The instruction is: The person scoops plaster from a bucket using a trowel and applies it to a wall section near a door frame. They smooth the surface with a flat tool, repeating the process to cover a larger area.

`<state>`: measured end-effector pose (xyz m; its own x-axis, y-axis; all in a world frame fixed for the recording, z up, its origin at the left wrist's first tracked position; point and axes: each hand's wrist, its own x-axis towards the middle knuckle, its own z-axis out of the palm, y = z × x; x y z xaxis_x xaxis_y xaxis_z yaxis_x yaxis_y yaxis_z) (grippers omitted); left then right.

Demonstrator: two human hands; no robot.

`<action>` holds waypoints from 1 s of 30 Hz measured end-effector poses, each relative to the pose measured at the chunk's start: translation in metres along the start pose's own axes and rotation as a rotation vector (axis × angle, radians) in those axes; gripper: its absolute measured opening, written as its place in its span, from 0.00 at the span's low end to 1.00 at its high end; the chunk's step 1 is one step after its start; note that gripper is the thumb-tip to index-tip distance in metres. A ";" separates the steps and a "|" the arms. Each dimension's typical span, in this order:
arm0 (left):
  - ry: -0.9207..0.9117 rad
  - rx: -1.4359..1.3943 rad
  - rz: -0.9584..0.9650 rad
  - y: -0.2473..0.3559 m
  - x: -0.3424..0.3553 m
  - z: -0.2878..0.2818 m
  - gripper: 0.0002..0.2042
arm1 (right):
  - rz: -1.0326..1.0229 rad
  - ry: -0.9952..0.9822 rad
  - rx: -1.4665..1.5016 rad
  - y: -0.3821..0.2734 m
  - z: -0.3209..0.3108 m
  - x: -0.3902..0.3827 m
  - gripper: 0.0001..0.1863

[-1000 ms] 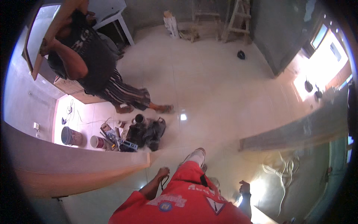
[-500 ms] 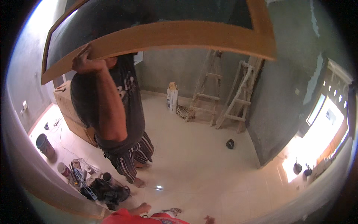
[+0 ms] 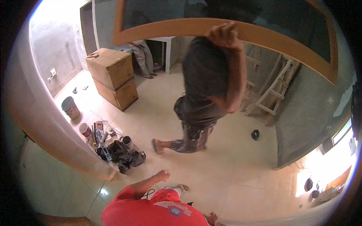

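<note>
Swept rightward from the left side of the frame half a second earlier, a co-worker [image 3: 207, 75] now strides through the centre with a wood-framed panel [image 3: 260, 34], which spans the upper centre and upper right. One raised hand [image 3: 225, 35] is clamped on its lower rail, apparently to steady the load at head height. At lower centre, the wearer's left hand [image 3: 163, 175] juts forward with fingers curled together, nothing visible in them; a black cord [image 3: 149, 193] loops beside the forearm. The right hand [image 3: 212, 218] shows small at the bottom edge, its fingers too unclear to tell. Nearest the left hand, black bags [image 3: 130, 160] lie heaped with tools [image 3: 102, 145] near the wall end at left, probably grouped to spare the walkway. Stacked cartons [image 3: 113, 79] stand upper left; wooden ladders [image 3: 277, 94] stand upper right, seemingly parked near the wall.
</note>
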<state>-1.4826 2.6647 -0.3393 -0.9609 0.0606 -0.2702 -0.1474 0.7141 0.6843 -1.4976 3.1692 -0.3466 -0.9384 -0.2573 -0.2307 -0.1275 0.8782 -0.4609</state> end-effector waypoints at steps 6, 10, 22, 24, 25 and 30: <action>-0.190 0.046 -0.317 -0.070 -0.093 0.055 0.11 | -0.050 -0.040 -0.030 0.028 0.020 -0.034 0.13; -0.295 0.709 0.110 -0.094 -0.127 0.061 0.16 | -0.171 -0.016 -0.060 0.044 0.039 -0.057 0.13; -0.157 -0.553 -0.738 -0.053 0.004 0.030 0.12 | 0.250 -0.043 1.255 -0.002 0.034 0.044 0.11; -0.124 -0.682 -0.831 -0.025 0.030 0.021 0.13 | 0.512 -0.084 1.358 -0.017 0.000 0.045 0.14; -0.118 -0.682 -0.818 -0.024 0.042 0.015 0.14 | 0.556 -0.059 1.360 -0.023 -0.009 0.054 0.15; -0.173 -0.685 -0.758 -0.035 0.120 -0.045 0.12 | 0.569 0.138 1.251 -0.057 -0.054 0.107 0.23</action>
<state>-1.6038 2.6158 -0.3654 -0.5218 -0.1014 -0.8470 -0.8530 0.0600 0.5184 -1.6077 3.1135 -0.2991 -0.7967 0.1171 -0.5929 0.5823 -0.1143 -0.8049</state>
